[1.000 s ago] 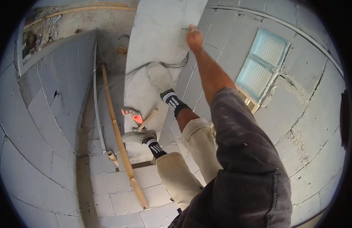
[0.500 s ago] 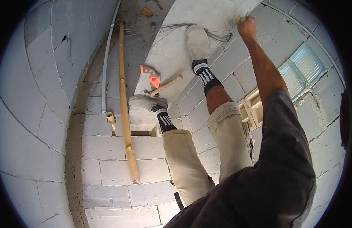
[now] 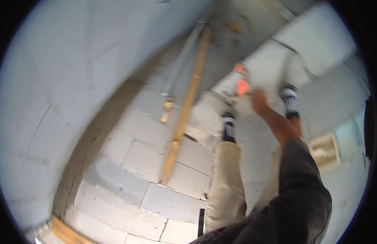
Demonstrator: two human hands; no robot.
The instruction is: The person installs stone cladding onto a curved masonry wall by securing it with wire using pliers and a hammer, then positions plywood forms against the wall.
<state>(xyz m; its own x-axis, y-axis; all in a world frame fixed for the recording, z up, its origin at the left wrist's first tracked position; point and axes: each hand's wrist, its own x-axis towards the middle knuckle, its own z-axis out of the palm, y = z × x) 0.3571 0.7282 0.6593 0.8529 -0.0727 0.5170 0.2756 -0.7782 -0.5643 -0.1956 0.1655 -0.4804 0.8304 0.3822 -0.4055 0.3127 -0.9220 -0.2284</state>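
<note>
My right hand [image 3: 259,101], smeared by motion, is down at the pale ledge between my feet. It is at the end of a wooden-handled hammer [image 3: 239,99]; whether the fingers close on the handle cannot be made out. Just beyond lies a tool with a bright orange grip [image 3: 242,86], blurred too. My left shoe [image 3: 218,97] rests on the ledge beside the hammer, and my right shoe [image 3: 293,69] stands farther along. My left hand is out of the picture.
A long wooden strip [image 3: 185,114] leans beside a grey metal bar [image 3: 182,61]. A short piece of wood [image 3: 167,110] sticks out below the bar. Block walls [image 3: 103,53] enclose the space; a framed opening [image 3: 324,150] is at the right.
My right hand has come down from the wall at the upper right to the hammer. The view has swung, so the ledge and wooden strip appear farther right and tilted.
</note>
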